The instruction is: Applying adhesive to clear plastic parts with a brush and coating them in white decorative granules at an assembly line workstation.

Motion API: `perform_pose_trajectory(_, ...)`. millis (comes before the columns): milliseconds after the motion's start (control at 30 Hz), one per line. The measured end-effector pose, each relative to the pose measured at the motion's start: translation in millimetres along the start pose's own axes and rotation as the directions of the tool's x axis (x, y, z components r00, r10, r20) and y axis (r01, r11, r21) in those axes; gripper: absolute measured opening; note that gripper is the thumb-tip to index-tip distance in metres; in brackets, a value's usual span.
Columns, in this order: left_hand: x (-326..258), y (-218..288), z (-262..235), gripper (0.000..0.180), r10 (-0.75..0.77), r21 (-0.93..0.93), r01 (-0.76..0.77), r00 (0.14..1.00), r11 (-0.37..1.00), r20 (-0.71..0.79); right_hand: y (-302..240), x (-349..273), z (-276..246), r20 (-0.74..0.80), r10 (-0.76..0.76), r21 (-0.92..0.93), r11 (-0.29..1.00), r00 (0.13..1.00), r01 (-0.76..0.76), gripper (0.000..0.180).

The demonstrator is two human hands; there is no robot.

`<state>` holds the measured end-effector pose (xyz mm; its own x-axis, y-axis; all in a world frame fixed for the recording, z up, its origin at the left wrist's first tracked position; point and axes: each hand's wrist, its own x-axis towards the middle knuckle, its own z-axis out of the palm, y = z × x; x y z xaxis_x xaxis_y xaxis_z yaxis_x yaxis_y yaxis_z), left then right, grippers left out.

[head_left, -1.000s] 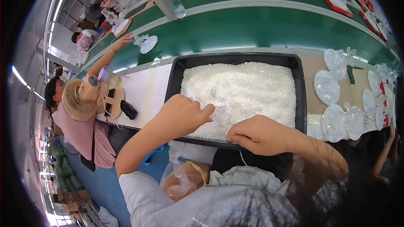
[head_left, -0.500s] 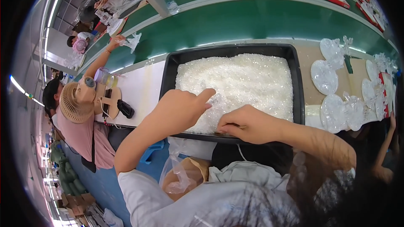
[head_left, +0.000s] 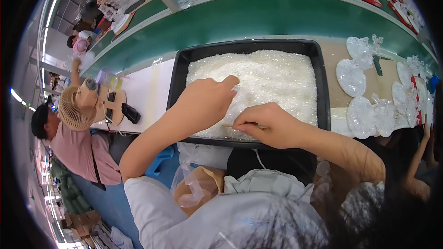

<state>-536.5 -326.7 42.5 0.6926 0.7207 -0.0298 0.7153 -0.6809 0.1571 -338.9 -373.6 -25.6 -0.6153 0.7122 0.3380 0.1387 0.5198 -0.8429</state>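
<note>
- Green belt (head_left: 221, 20): runs left to right across the far side, beyond the tray.
- Co-worker in pink (head_left: 69, 145): sits at the left, partly hidden by the fan.
- Black tray (head_left: 323, 90): rectangular, in the centre; both hands are over its near half and hide part of its contents.
- White granules (head_left: 277, 80): a glittering, uneven bed filling the tray.
- Brown bag (head_left: 210, 182): below the tray's near edge, with clear plastic beside it.
- Beige fan (head_left: 76, 106): left of the tray, well apart from the hands.
- Clear discs (head_left: 351, 77): several, grouped to the right of the tray.
- Right hand (head_left: 272, 127): thumb and forefinger pinched together on the thin stick.
- Left hand (head_left: 207, 101): curled, forefinger pointing right; whether its fingers close on the clear piece cannot be told.
- Jar (head_left: 109, 80): purple-lidded, lying behind the fan.
- Thin stick (head_left: 227, 125): yellowish, its exposed end pointing left above the granules.
- Clear piece (head_left: 236, 88): at the left fingertips, mostly hidden.
</note>
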Motion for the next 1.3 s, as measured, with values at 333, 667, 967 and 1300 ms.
perform_pose_trajectory(333, -26, 2, -1, 0.023, 0.288, 0.559, -0.114, 0.929, 0.822, -0.234, -47, -38, -38, -0.247, 0.304, 0.193, 0.946, 0.92, -0.261, 0.011)
perform_pose_trajectory(667, -8, -30, -39, 0.032, -0.107, 0.044, 0.114, 0.986, 0.993, -0.128, -41, -54, -41, -0.415, 0.131, 0.13, 0.988, 0.9, -0.084, 0.031)
perform_pose_trajectory(967, -35, -25, 2, 0.034, -0.397, -0.836, 0.198, 0.917, 0.512, -0.026, -34, -19, -40, -0.43, 0.266, 0.196, 0.96, 0.863, -0.199, 0.058)
perform_pose_trajectory(1300, -44, 7, 33, 0.027, -0.472, -0.884, 0.003, 0.846, 0.468, -0.247, -22, -1, -26, -0.41, 0.256, 0.027, 0.963, 0.876, -0.268, 0.064)
